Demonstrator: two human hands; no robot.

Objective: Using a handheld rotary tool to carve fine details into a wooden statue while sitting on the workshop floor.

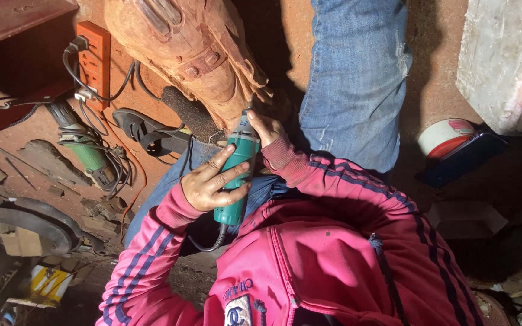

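I look straight down at my lap. My left hand (212, 184) wraps the body of a teal-green electric rotary grinder (237, 175), its black cord hanging below. Further up, my right hand (265, 128) grips the tool's front end near its tip. The tip touches the lower end of a large carved reddish wooden figure (182, 48) that leans in from the top. My pink jacket sleeves with dark stripes and blue jeans (357, 72) fill the middle.
An orange power strip (95, 60) with plugged cables lies top left. A second green power tool (86, 148) with tangled cord lies on the dusty floor, a black sandal (146, 130) beside it. A white and red roll (448, 136) and a concrete block (502, 54) sit right.
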